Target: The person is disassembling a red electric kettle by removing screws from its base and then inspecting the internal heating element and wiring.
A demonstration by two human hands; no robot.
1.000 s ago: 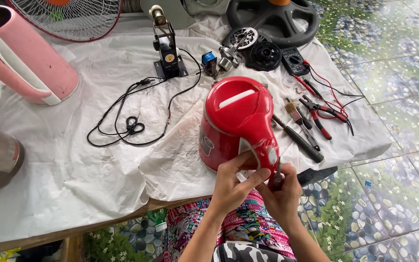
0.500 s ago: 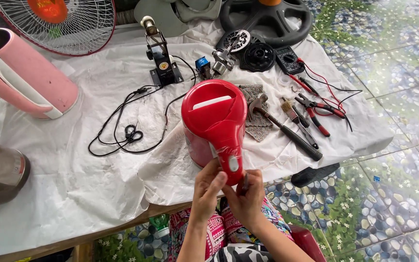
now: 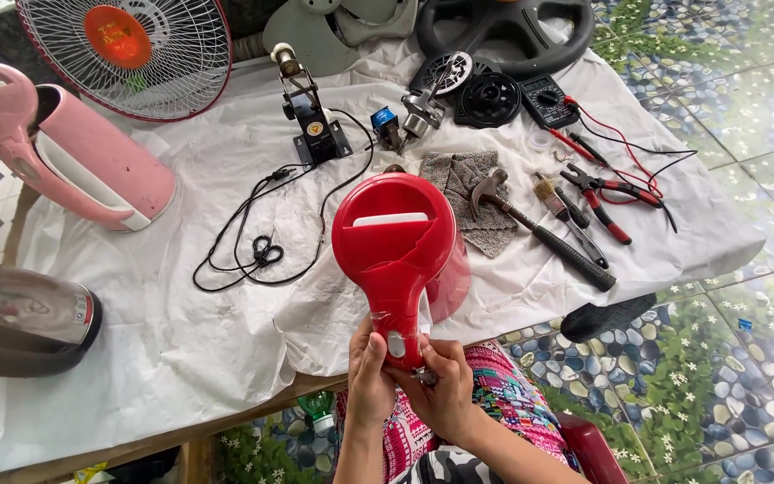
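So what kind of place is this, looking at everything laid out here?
Probably a makeshift appliance repair spot, likely outdoors: hammer, pliers and multimeter lie on a cloth-covered table, while both hands grip a red kettle.

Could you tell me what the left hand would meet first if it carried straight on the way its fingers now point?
The left hand already touches the red kettle's handle; pushed further up the picture, it would probably meet the kettle's body first, though depth is unclear.

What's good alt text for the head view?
Both hands, left hand and right hand, grip the handle of a red electric kettle at the edge of a white-covered table. A hammer, pliers, multimeter and pink kettle lie around.
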